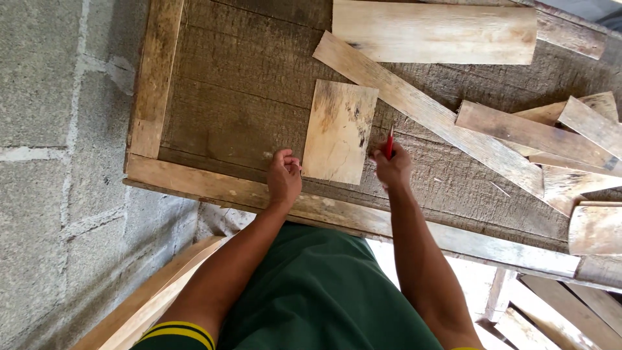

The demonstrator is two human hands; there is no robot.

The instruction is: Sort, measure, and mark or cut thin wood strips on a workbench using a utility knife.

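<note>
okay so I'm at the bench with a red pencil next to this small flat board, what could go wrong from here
1. The left hand touches only one corner of the small board, so the board might slide if pushed.
2. The right hand holds the red pencil close to the long slat lying diagonally beside the board; an elbow or wrist could nudge it.
3. Loose wood offcuts are piled to the right and may shift.

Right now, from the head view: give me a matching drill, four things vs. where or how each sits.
Things:
1. red pencil
2. small rectangular board
3. left hand
4. wide pale plank

Places:
A. at the far edge of the workbench
B. at the board's lower left corner
C. held in the right hand
D. flat between the two hands

Pairs: 1-C, 2-D, 3-B, 4-A
</note>
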